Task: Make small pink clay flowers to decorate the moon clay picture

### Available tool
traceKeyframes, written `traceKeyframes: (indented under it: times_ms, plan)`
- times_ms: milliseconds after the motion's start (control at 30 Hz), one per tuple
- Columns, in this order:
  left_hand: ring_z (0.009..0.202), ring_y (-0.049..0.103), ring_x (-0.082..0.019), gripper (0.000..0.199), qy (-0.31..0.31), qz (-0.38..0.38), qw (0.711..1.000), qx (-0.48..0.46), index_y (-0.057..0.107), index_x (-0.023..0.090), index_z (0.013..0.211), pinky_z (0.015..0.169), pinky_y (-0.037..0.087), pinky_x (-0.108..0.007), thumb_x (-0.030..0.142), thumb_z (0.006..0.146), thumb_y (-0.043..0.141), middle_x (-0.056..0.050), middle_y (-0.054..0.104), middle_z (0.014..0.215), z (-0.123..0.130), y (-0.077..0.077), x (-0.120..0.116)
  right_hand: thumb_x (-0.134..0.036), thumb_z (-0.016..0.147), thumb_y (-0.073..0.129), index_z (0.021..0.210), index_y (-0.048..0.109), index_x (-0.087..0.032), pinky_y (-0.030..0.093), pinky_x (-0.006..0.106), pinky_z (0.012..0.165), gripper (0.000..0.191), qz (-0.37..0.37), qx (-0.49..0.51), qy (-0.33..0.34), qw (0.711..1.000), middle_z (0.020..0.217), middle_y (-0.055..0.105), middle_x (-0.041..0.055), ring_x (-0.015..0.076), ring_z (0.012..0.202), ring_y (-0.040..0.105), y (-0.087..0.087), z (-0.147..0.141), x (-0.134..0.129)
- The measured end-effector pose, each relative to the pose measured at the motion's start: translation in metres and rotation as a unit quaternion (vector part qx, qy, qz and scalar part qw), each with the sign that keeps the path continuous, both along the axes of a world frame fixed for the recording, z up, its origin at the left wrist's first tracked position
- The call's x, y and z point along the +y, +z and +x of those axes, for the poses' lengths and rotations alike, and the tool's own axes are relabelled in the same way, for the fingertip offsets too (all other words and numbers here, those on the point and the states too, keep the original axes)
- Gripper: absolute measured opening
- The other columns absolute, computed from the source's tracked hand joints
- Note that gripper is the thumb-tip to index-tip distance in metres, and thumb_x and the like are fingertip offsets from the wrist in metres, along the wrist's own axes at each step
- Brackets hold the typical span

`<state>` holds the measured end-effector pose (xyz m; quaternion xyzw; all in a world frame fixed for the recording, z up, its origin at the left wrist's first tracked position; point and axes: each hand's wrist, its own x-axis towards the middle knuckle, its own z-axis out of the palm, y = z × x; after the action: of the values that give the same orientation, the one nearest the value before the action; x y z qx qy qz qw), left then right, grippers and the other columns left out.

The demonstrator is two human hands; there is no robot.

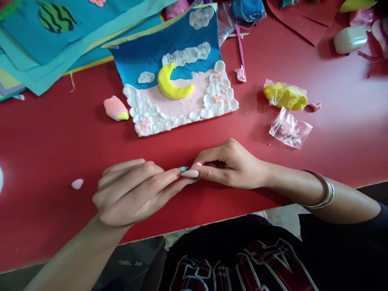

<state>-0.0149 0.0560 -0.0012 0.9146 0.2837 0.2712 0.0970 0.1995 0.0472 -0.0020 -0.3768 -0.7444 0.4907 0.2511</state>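
On our side of the moon picture [198, 89], our left hand [130, 193] and right hand [233, 165] met, fingertips [190, 173] pinched close, likely for precision, though whether they held anything we couldn't tell.

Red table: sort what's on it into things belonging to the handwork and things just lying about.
Probably in the work:
left hand and right hand, fingertips together
moon-and-cloud picture
bagged pink clay
bagged yellow clay

Probably just lying about:
red paper
white rounded object
blue sheet with striped green shape
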Motion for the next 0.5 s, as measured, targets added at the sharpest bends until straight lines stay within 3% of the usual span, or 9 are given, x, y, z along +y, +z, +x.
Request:
traceKeyframes:
  times_ms: [200, 500]
  plan:
    - [0.044, 0.054, -0.009, 0.011, 0.012, 0.033, 0.999, 0.011, 0.065, 0.029, 0.085, 0.051, 0.05, -0.024, 0.02, 0.078, 0.064, 0.008, 0.055, 0.05, 0.01, 0.011, 0.002, -0.037, 0.091, 0.042, 0.085, 0.068, -0.01, 0.034, 0.02, 0.057, 0.037, 0.009, -0.015, 0.003, 1.0, 0.068, 0.064, 0.0031, 0.0063, 0.058, 0.049, -0.001, -0.001, 0.0]
    - [0.039, 0.046, -0.007, 0.006, -0.032, 0.13, 0.991, -0.013, 0.063, 0.018, 0.073, 0.044, 0.042, -0.021, 0.013, 0.074, 0.066, 0.007, 0.05, 0.047, 0.015, 0.009, 0.009, -0.042, 0.091, 0.04, 0.081, 0.067, -0.01, 0.032, 0.02, 0.055, 0.044, 0.025, -0.021, -0.019, 0.999, 0.063, 0.06, 0.0013, 0.0046, 0.052, 0.04, -0.001, -0.002, -0.001]
